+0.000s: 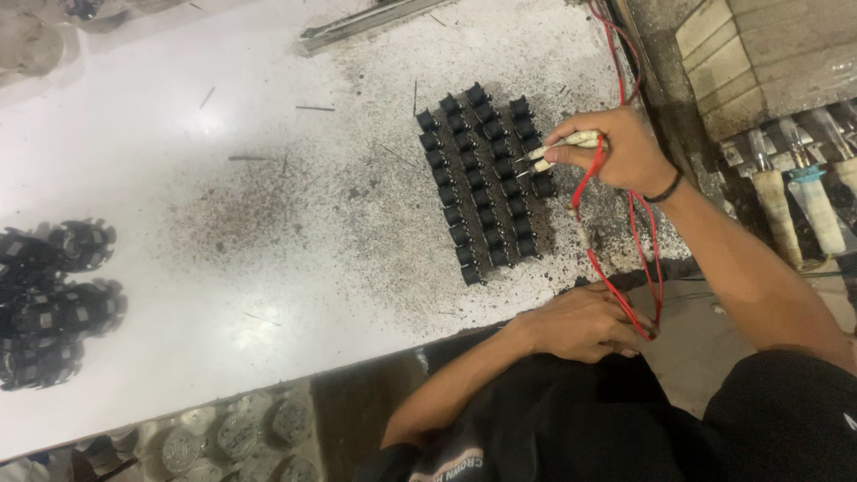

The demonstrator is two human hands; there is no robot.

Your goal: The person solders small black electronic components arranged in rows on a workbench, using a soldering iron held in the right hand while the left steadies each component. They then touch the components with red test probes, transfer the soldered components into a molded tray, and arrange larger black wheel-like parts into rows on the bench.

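On the bench: a white table (223,268) fills most of the view, its right part dirtied with dark grit and specks around the work.
Strays: thin dark slivers lie scattered over the table top, well apart from one another.
Coils: a block of small black coils (484,183) stands in rows on the gritty patch, packed side by side and slanting from upper right to lower left.
Far left: a cluster of round black finned parts (54,303) sits at the table's left edge, well apart from the coils.
Top edge: a metal bar (366,20) lies tilted across the far side of the table.
Right side: a grimy wall and a rack of pale-handled tools (786,205) stand beyond the table edge.
Below the table: round metal parts (241,437) show on a lower level near the front edge.
Right hand (616,152): reaches in from the right, wrist bent, fingers pinched shut around two pale probes (562,147) whose tips touch coils in the block's right column; a dark band circles the wrist.
Wires: red wires (625,268) run from the probes down past the table edge and up along the wall.
Left hand (580,321): rests at the front edge of the table, fingers curled loosely over the red wires, forearm drawn in across the dark shirt.
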